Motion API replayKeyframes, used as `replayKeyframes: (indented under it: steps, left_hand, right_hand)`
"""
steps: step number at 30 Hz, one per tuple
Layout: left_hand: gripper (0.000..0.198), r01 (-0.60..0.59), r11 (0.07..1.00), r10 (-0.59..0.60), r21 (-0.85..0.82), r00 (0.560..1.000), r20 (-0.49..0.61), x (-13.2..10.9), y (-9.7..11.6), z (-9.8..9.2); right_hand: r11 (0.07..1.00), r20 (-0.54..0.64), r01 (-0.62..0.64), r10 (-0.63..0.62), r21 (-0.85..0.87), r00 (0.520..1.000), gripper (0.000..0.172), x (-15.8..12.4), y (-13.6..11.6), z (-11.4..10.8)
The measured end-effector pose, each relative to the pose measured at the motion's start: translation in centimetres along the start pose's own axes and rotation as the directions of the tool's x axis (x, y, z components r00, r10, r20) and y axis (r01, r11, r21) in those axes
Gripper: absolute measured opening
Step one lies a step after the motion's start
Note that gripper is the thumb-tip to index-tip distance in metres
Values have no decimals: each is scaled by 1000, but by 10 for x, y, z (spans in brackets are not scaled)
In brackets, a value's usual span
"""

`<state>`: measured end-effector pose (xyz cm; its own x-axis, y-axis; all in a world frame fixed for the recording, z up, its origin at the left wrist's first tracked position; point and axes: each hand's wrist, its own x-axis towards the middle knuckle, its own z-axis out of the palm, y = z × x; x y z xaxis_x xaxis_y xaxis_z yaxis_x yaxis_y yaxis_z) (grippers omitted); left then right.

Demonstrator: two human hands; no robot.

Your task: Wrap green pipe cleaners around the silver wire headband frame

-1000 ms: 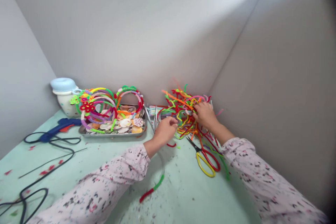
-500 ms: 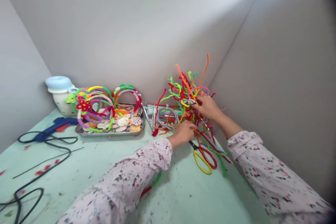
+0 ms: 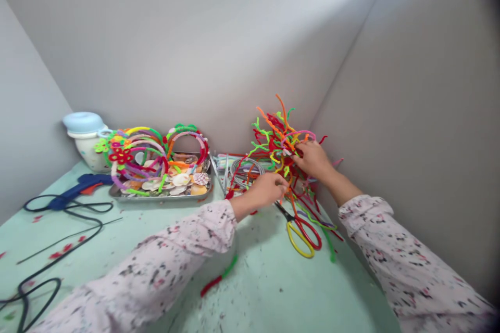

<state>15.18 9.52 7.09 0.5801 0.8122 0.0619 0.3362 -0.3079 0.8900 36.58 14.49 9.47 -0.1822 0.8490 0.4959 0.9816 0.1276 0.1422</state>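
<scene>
My right hand (image 3: 314, 160) is closed round a tangled bunch of coloured pipe cleaners (image 3: 277, 135) and holds it raised in the far right corner. My left hand (image 3: 266, 189) is pinched on strands at the bunch's lower edge, just above the table. Below both hands lie scissors with one red and one yellow handle (image 3: 300, 231). A coil of grey wire (image 3: 244, 169) sits in a tray just left of my left hand.
A metal tray (image 3: 156, 196) holds shells and pipe-cleaner-wrapped headbands (image 3: 150, 153). A blue glue gun (image 3: 80, 187) with a black cord (image 3: 58, 260) lies at left, near a white pot with a blue lid (image 3: 86, 138). A red-green strand (image 3: 219, 280) lies on the green table. Grey walls close in.
The right hand lifted the bunch off the table, then lowered it a little. The left hand moved right to the bunch's lower strands and now sits slightly higher.
</scene>
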Motion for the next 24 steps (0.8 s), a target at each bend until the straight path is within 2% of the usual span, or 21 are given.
replayKeyframes:
  steps: [4, 7, 9, 12, 18, 21, 24]
  left_hand:
    - [17, -21, 989, 16, -146, 999, -35, -33, 15, -42]
    - [8, -50, 884, 8, -465, 996, -91, -55, 17, -67]
    - [9, -58, 816, -8, -574, 994, -112, -67, 12, -77]
    - [16, -49, 765, -46, -643, 990, -131, -81, 0, -84]
    - [17, 14, 657, -123, -754, 988, -89, -101, -27, -88]
    - [19, 21, 618, -153, -786, 984, -94, -110, -35, -88]
    - [21, 37, 576, -175, -817, 981, -79, -119, -40, -86]
  right_hand:
    - [1000, 27, -15, 15, -5, 1000, 33, -2, 0, 8]
    - [1000, 33, -21, 21, -7, 999, 34, 0, -1, 8]
    - [1000, 45, -24, 24, -15, 999, 35, 2, -3, 7]
    - [1000, 85, -18, 20, -24, 996, 35, -1, -11, 9]
    - [998, 227, 58, -55, -6, 972, 39, -24, -44, 17]
    - [998, 244, 60, -51, -29, 969, 32, -30, -59, 4]
    - [998, 218, 28, -15, -55, 976, 21, -37, -73, -21]
